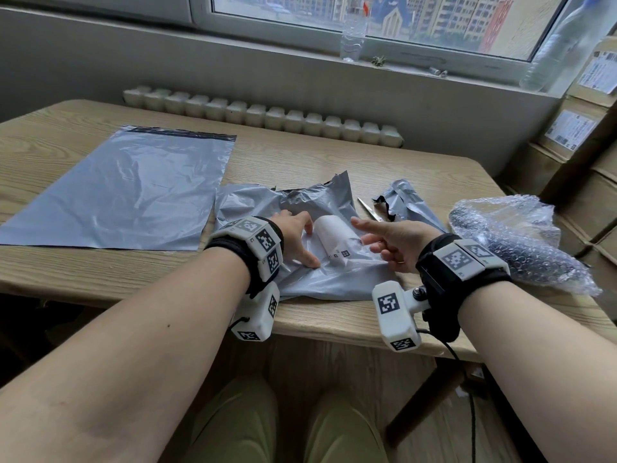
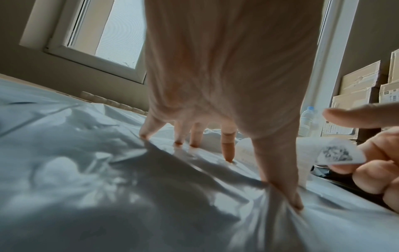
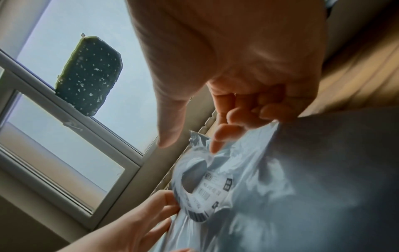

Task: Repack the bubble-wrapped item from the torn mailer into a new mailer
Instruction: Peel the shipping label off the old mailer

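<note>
The torn grey mailer (image 1: 334, 279) lies crumpled at the table's near edge. A white shipping label (image 1: 334, 240) stands curled up off its top. My left hand (image 1: 300, 242) presses the mailer flat, its fingers (image 2: 227, 146) spread and the index tip against the curl. My right hand (image 1: 377, 238) hovers just right of the label (image 3: 211, 189) with the index finger straight and the others loosely curled; nothing sits between thumb and fingers (image 3: 237, 116). The bubble-wrapped dark item (image 1: 521, 245) rests on the table to the right. The new mailer (image 1: 127, 188) lies flat at the left.
Scissors (image 1: 369, 208) and a torn-off mailer strip (image 1: 407, 202) lie behind my right hand. Cardboard boxes (image 1: 584, 145) are stacked along the right. Plastic bottles (image 1: 352, 35) stand on the windowsill above a radiator (image 1: 260, 118). Bare wooden table (image 1: 100, 272) shows near the front left.
</note>
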